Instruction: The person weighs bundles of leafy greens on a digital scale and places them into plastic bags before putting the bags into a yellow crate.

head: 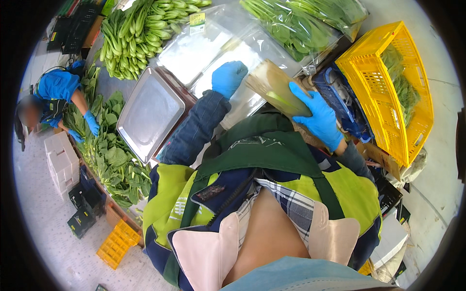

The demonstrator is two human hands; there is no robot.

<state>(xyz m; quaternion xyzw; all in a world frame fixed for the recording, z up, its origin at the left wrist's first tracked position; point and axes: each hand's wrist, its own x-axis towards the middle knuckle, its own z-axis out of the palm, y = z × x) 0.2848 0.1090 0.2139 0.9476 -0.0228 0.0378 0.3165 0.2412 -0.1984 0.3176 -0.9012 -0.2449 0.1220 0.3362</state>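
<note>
My left hand, in a blue glove, is curled into a fist above a stack of clear plastic bags. Whether it pinches any film is hidden by the fingers. At the bags' right side, my right hand, also gloved, grips the near end of a tan and pale-green oblong object. Blur keeps me from telling exactly what that object is. Its far end tilts toward my left hand. A scale with a steel pan stands left of my left forearm. A label bearing writing lies on the bags.
Green-stemmed leafy vegetables are piled at the back left, with loose leafy greens nearer. Bagged greens lie at the back. A yellow crate holds more at right, beside a blue basket. A co-worker handles greens at left.
</note>
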